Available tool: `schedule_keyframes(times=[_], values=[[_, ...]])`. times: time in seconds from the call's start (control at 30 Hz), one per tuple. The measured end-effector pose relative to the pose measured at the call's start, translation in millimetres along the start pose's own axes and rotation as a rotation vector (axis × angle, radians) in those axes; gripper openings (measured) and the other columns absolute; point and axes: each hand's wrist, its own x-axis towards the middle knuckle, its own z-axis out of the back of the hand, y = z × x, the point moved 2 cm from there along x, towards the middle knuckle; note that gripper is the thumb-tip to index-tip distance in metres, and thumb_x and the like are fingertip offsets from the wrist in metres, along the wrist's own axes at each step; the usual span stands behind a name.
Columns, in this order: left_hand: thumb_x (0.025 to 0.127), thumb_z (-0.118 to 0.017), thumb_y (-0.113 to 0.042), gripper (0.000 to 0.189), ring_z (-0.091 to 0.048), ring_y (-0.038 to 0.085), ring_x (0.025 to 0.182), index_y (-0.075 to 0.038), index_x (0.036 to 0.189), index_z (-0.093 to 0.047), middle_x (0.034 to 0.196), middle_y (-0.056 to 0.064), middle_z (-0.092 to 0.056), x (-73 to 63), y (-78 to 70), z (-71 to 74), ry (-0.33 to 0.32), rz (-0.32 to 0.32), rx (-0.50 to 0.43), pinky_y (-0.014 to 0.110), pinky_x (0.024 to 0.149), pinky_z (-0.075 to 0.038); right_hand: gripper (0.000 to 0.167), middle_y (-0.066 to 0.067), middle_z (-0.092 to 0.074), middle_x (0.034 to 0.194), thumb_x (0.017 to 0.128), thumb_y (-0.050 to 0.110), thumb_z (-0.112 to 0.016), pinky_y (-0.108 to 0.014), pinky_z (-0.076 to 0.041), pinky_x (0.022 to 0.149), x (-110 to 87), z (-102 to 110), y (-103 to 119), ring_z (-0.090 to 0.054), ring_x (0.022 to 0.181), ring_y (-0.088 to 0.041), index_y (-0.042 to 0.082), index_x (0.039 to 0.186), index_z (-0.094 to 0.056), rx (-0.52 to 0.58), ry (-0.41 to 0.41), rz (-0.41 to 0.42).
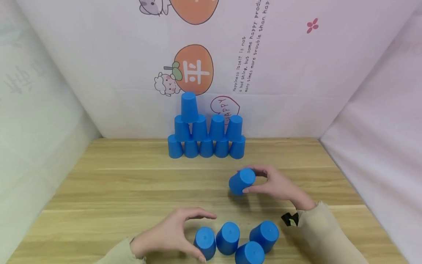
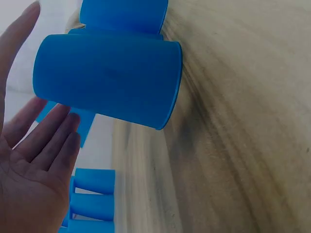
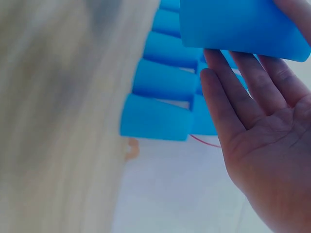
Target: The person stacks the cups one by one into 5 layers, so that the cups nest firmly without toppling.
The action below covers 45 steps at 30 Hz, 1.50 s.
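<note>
My right hand (image 1: 275, 182) grips an upside-down blue plastic cup (image 1: 242, 181) between thumb and fingers, tilted, over the middle of the table. In the right wrist view the held cup (image 3: 243, 24) lies across the fingers. At the near edge my left hand (image 1: 168, 233) is spread around the left side of another upturned blue cup (image 1: 205, 242), thumb and fingers apart. The left wrist view shows this cup (image 2: 107, 77) close beside the loosely extended fingers. Behind both hands stands a stack of upturned blue cups (image 1: 206, 148), two full rows with a single cup (image 1: 189, 107) on top at the left.
Right of the left hand's cup stand three more upturned cups, one (image 1: 228, 238) beside it, one (image 1: 264, 236) farther right and one (image 1: 250, 253) nearest me. The wooden table (image 1: 132, 183) meets a printed white cloth (image 1: 280, 73) behind the stack.
</note>
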Motion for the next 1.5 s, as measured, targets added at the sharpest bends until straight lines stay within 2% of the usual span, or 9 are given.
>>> schedule_keyframes(times=[0.13, 0.3, 0.43, 0.7, 0.93, 1.03, 1.27, 1.5], values=[[0.082, -0.089, -0.028, 0.061, -0.057, 0.014, 0.125, -0.025, 0.137, -0.062, 0.136, -0.002, -0.064, -0.2, 3.8, -4.3, 0.047, -0.015, -0.024, 0.045, 0.106, -0.046, 0.055, 0.003, -0.069, 0.126, 0.084, 0.025, -0.087, -0.061, -0.044, 0.103, 7.5, 12, 6, -0.061, 0.12, -0.023, 0.013, 0.134, -0.066, -0.007, -0.067, 0.014], [0.083, -0.087, -0.025, 0.052, -0.062, 0.016, 0.118, -0.016, 0.13, -0.068, 0.127, -0.001, -0.069, 0.5, 6.4, -6.1, 0.049, -0.007, -0.059, 0.04, 0.103, -0.047, 0.054, -0.002, -0.068, 0.128, 0.084, 0.015, -0.086, -0.061, -0.045, 0.102, 18.7, 27, 16, -0.062, 0.121, -0.026, 0.011, 0.134, -0.066, -0.019, -0.133, 0.083], [0.083, -0.088, -0.023, 0.047, -0.064, 0.015, 0.114, -0.016, 0.126, -0.07, 0.123, 0.001, -0.07, 1.6, 7.7, -5.4, 0.045, -0.003, -0.078, 0.036, 0.1, -0.049, 0.053, -0.006, -0.067, 0.131, 0.085, 0.011, -0.085, -0.06, -0.045, 0.102, 29.7, 37, 26, -0.061, 0.122, -0.029, 0.01, 0.134, -0.066, -0.033, -0.165, 0.123], [0.084, -0.087, -0.022, 0.043, -0.067, 0.014, 0.106, -0.013, 0.123, -0.071, 0.117, 0.002, -0.072, 3.8, 6.7, -5.2, 0.047, -0.02, -0.083, 0.033, 0.094, -0.054, 0.053, -0.005, -0.067, 0.132, 0.088, 0.017, -0.083, -0.06, -0.042, 0.105, 50.6, 56, 53, -0.059, 0.123, -0.026, 0.01, 0.137, -0.064, -0.045, -0.219, 0.12], [0.084, -0.087, -0.022, 0.042, -0.068, 0.013, 0.105, -0.012, 0.121, -0.072, 0.115, 0.002, -0.073, 3.8, 6.9, -4.5, 0.054, -0.008, -0.087, 0.031, 0.093, -0.054, 0.05, -0.001, -0.067, 0.13, 0.092, 0.022, -0.079, -0.049, -0.045, 0.105, 75.1, 72, 76, -0.061, 0.119, -0.02, 0.014, 0.139, -0.063, -0.046, -0.341, 0.173], [0.084, -0.087, -0.022, 0.042, -0.068, 0.013, 0.104, -0.011, 0.121, -0.072, 0.115, 0.002, -0.073, 4.1, 7.1, -3.8, 0.056, -0.012, -0.087, 0.032, 0.093, -0.054, 0.052, 0.0, -0.065, 0.132, 0.094, 0.032, -0.076, -0.048, -0.046, 0.105, 87.0, 78, 83, -0.06, 0.121, -0.02, 0.017, 0.141, -0.06, -0.042, -0.399, 0.145], [0.083, -0.088, -0.023, 0.042, -0.068, 0.012, 0.103, -0.012, 0.12, -0.072, 0.113, -0.003, -0.073, 4.8, 7.9, -2.8, 0.065, -0.014, -0.076, 0.032, 0.092, -0.054, 0.067, -0.003, -0.062, 0.137, 0.094, 0.055, -0.067, -0.048, -0.047, 0.104, 117.3, 90, 92, -0.06, 0.123, -0.024, 0.024, 0.151, -0.049, -0.08, -0.499, 0.044], [0.083, -0.088, -0.024, 0.042, -0.068, 0.012, 0.103, -0.011, 0.119, -0.072, 0.113, -0.005, -0.072, 6.0, 8.6, -1.9, 0.07, -0.022, -0.061, 0.032, 0.092, -0.054, 0.072, -0.007, -0.061, 0.137, 0.092, 0.058, -0.068, -0.049, -0.048, 0.103, 143.2, 96, 76, -0.06, 0.123, -0.028, 0.018, 0.15, -0.049, -0.103, -0.488, -0.053]])
